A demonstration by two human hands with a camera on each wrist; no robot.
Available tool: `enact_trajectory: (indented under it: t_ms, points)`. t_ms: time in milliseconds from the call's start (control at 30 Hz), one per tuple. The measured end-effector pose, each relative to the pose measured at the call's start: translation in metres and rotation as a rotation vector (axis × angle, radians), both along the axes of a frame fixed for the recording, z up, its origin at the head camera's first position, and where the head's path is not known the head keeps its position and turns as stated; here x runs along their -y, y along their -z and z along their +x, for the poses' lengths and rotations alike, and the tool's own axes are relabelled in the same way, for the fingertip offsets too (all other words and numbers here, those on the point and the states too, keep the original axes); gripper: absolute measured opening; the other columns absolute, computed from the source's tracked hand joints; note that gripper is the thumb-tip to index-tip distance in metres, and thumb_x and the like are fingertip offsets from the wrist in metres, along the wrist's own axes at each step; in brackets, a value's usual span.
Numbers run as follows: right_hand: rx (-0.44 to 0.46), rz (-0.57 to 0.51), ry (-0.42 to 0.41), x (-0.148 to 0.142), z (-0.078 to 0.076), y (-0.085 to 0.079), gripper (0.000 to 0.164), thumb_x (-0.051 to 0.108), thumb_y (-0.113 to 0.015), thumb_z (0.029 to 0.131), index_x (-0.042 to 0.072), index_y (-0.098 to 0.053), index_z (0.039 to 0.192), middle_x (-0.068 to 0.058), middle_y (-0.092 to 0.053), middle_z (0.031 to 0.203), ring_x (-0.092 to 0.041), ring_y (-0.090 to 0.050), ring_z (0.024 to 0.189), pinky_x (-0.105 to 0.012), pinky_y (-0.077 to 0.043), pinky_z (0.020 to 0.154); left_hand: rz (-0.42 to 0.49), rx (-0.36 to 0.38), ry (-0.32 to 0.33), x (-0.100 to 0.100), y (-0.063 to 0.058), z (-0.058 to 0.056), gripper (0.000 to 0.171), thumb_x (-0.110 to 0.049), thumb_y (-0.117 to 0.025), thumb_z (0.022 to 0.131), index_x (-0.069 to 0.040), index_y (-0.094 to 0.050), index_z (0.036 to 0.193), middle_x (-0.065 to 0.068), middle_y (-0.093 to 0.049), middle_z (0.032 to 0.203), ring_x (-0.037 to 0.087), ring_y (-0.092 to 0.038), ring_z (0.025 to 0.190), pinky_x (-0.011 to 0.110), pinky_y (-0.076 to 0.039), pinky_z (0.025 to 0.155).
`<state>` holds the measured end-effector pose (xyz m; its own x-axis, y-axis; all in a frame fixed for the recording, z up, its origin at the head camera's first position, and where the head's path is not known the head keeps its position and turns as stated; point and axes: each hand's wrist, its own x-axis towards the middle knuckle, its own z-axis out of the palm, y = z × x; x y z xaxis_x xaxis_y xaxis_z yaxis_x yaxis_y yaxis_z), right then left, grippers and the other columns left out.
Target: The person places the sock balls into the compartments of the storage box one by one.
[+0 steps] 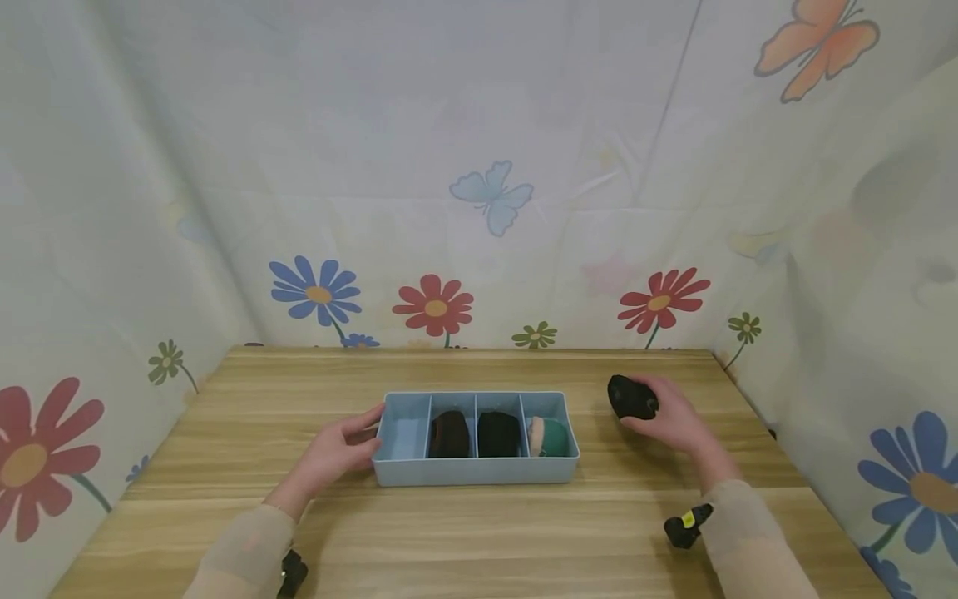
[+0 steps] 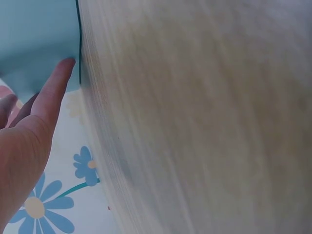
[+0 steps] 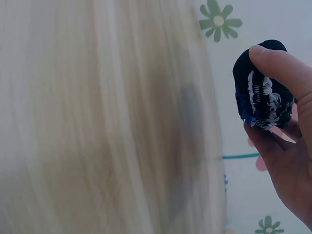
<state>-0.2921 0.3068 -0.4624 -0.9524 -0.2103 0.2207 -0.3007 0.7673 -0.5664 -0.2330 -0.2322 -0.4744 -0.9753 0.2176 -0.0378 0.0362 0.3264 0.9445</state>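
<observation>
My right hand [image 1: 671,418] grips a balled-up black sock [image 1: 631,398] above the right side of the table. In the right wrist view, loose white threads show on the sock [image 3: 261,92], with the thumb pressed on its top and fingers beneath. To the left, my left hand [image 1: 338,451] touches the left end of a pale blue divided box [image 1: 479,472] with fairly straight fingers. From the left, the box's compartments hold nothing, a dark brown roll [image 1: 450,434], a black roll [image 1: 498,434], and a green roll with a pinkish edge [image 1: 549,437].
The box stands on a wood-grain table [image 1: 479,532]. A white cloth [image 1: 374,125] printed with flowers and butterflies hangs behind the table and along both sides. A black wrist device [image 1: 687,526] hangs by the right sleeve, another [image 1: 293,574] by the left.
</observation>
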Motion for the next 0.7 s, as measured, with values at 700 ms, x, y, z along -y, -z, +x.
enact_trajectory:
  t_ms: [700]
  points:
    - [-0.140,-0.047,-0.086,0.051,0.010,-0.032,0.073,0.017,-0.086,0.077,0.004,-0.049,0.139,-0.023,-0.049,0.133,-0.040,-0.044,0.121,-0.063,-0.043,0.097,-0.035,-0.007,0.002,0.001,0.004,-0.002,0.062,-0.010,-0.064,0.094,-0.008,-0.040,0.152,0.020,-0.037,0.154,0.040,-0.050,0.129,0.038,-0.055,0.089]
